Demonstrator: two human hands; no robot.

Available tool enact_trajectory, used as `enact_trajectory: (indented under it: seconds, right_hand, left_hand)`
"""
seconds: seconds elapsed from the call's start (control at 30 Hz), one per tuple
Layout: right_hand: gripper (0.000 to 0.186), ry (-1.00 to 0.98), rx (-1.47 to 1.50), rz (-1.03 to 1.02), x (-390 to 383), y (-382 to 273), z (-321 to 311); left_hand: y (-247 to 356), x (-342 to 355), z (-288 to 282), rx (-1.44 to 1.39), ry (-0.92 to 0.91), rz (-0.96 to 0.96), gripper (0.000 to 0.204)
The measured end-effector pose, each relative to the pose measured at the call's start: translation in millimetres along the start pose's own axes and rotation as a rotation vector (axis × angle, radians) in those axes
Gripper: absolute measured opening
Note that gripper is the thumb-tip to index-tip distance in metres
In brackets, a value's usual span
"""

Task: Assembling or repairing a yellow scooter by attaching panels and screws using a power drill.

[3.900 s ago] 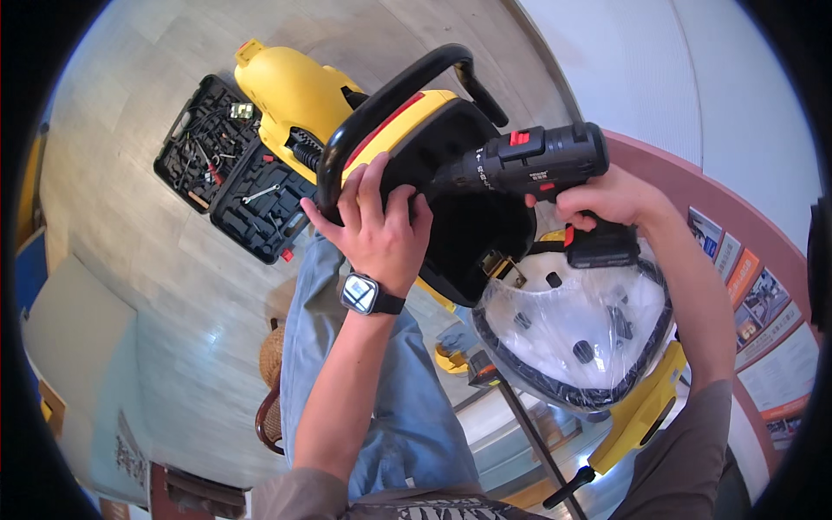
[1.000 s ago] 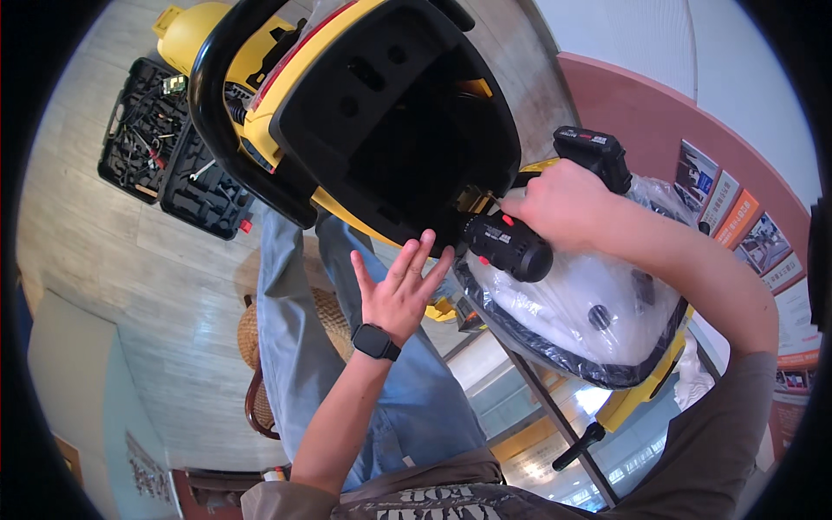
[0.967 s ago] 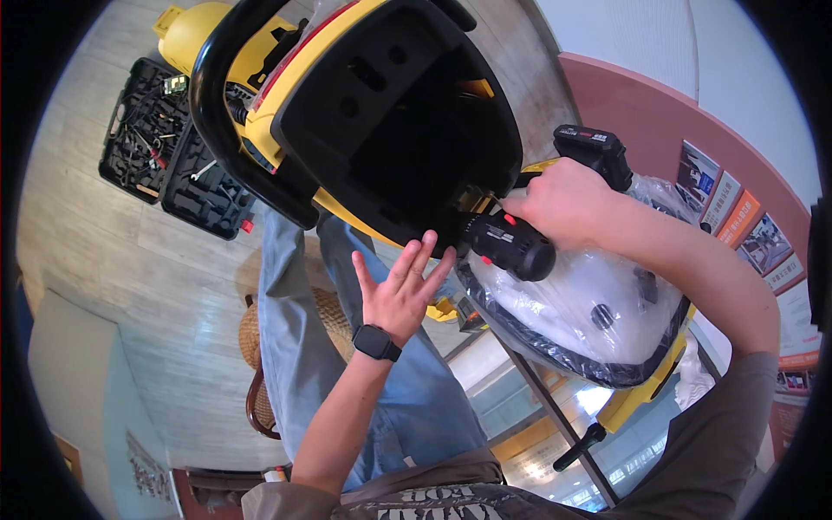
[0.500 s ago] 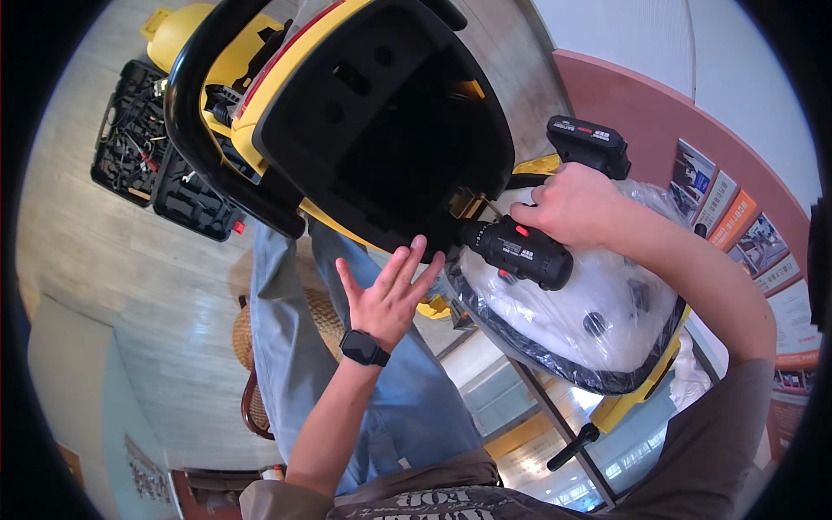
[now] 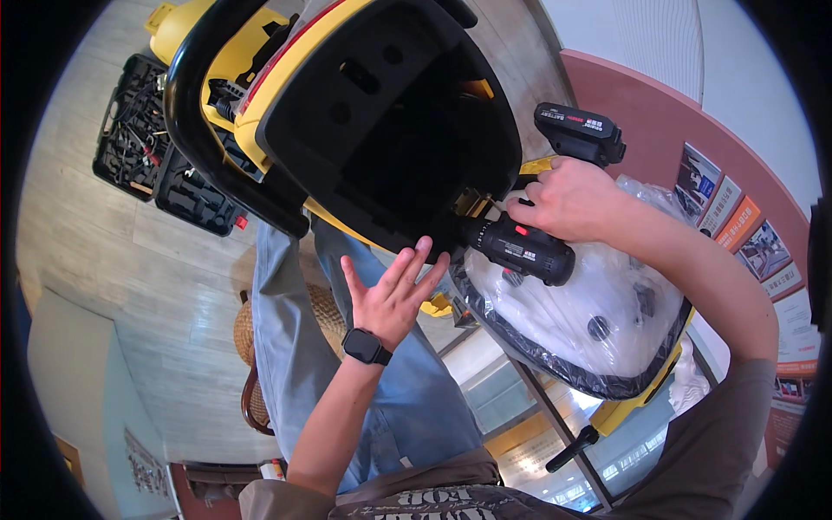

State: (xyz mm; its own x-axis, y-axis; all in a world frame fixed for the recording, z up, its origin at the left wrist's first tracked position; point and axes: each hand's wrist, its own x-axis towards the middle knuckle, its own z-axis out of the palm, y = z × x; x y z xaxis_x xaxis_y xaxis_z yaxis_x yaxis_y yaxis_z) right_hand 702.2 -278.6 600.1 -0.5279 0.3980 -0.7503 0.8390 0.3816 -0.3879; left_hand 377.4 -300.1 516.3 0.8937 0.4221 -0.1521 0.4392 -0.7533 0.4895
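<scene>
A black cordless drill [image 5: 520, 246] is gripped in my right hand [image 5: 568, 204], its battery pack [image 5: 579, 133] pointing up and away from me. The drill's front end meets the near right corner of a black recessed panel [image 5: 303, 143] on a yellow machine. Small brass-coloured metal [image 5: 474, 203], perhaps a hinge or latch, shows beside the drill's nose; the bit's tip is hidden in the dark. My left hand [image 5: 390, 299], below a black watch [image 5: 365, 347], is spread with its fingertips at the panel's near edge.
A thick black tube handle [image 5: 186, 121] curves along the machine's left. Beyond it, an opened black tool case [image 5: 130, 130] lies on the floor. A plastic-wrapped seat [image 5: 563, 321] stands under the drill, near a pink board [image 5: 624, 95] with posters. A wicker chair [image 5: 245, 334] is behind my legs.
The drill has tilted slightly, its battery end shifting a little left and up. My left hand stays nearly where it was. The whole view has shifted very slightly.
</scene>
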Motion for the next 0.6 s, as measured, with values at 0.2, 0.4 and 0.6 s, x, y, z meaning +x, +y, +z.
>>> enact_trajectory:
  seconds: [0.2, 0.4, 0.6]
  right_hand:
    - [0.025, -0.053, 0.009, 0.009, 2, -1, -4]
    - [0.026, -0.121, 0.036, 0.036, 9, 0, -17]
    - [0.027, -0.231, 0.079, 0.022, 18, 3, -24]
  left_hand:
    - [1, 0, 2, 0.011, 0.007, 0.004, 0.077]
    - [2, -1, 2, 0.013, -0.005, 0.01, 0.077]
    - [4, 0, -1, -0.01, -0.011, 0.007, 0.079]
